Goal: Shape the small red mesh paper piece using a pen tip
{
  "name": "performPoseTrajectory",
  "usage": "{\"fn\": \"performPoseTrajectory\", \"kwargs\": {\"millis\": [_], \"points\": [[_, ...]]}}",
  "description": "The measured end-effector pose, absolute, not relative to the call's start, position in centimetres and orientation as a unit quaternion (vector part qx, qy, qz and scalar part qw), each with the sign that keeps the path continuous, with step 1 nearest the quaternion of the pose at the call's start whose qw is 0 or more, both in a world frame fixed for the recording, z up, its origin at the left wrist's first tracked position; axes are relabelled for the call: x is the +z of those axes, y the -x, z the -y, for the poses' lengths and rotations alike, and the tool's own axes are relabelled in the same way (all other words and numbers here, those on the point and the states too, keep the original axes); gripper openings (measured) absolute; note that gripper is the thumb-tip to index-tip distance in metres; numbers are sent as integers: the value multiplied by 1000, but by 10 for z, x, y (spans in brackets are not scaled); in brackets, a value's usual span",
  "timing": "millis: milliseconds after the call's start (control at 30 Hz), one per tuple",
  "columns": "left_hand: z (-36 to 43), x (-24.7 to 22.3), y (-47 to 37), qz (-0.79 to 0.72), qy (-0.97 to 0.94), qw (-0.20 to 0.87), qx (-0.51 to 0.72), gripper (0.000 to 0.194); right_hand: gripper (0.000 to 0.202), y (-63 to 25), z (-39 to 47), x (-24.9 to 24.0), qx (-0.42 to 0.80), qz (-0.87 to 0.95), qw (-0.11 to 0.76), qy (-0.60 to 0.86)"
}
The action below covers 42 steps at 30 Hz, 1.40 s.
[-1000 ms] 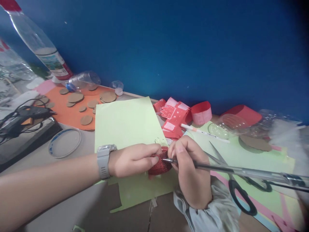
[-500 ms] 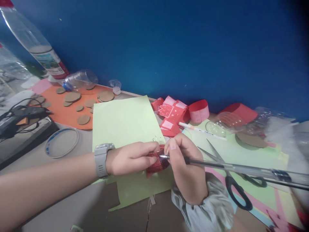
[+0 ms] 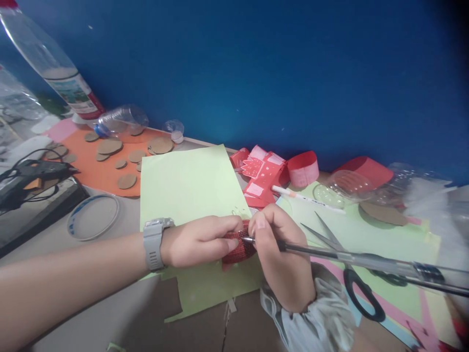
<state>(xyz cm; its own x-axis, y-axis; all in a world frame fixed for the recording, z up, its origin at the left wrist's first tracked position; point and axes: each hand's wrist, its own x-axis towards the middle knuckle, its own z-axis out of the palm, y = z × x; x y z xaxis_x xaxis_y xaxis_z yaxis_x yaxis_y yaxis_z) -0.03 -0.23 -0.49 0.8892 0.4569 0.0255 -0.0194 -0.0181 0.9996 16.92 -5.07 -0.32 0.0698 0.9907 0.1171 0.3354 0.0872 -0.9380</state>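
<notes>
My left hand [image 3: 205, 239], with a grey watch on its wrist, presses a small red piece with a dark woven or netted pattern [image 3: 238, 252] between thumb and fingers. My right hand [image 3: 280, 254] is closed around a clear-barrelled pen [image 3: 351, 259], whose metal tip points left and meets the patterned piece or lies just over it. The fingertips of the right hand are also at the piece's upper right edge. Underneath both hands lies a light green sheet of paper [image 3: 186, 186]. Fingers cover part of the red piece.
Black-handled scissors [image 3: 362, 293] lie open at the right, near a white marker [image 3: 304, 198] and red paper shapes [image 3: 264, 176]. Cardboard discs [image 3: 126, 181] rest on orange paper at left. A tape roll [image 3: 93, 239] and a tall bottle [image 3: 73, 90] stand there too. A blue wall rises behind.
The pen's rear end has dipped slightly, while its tip stays at the red piece. Both hands hold nearly the same pose.
</notes>
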Motion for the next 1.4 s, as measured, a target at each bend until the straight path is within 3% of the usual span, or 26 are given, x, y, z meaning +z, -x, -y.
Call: {"fn": "performPoseTrajectory", "kwargs": {"millis": [1400], "points": [[2,-3,1,-172,-723,648,167,19,27,-170,50,-4,366,578,466,561]]}}
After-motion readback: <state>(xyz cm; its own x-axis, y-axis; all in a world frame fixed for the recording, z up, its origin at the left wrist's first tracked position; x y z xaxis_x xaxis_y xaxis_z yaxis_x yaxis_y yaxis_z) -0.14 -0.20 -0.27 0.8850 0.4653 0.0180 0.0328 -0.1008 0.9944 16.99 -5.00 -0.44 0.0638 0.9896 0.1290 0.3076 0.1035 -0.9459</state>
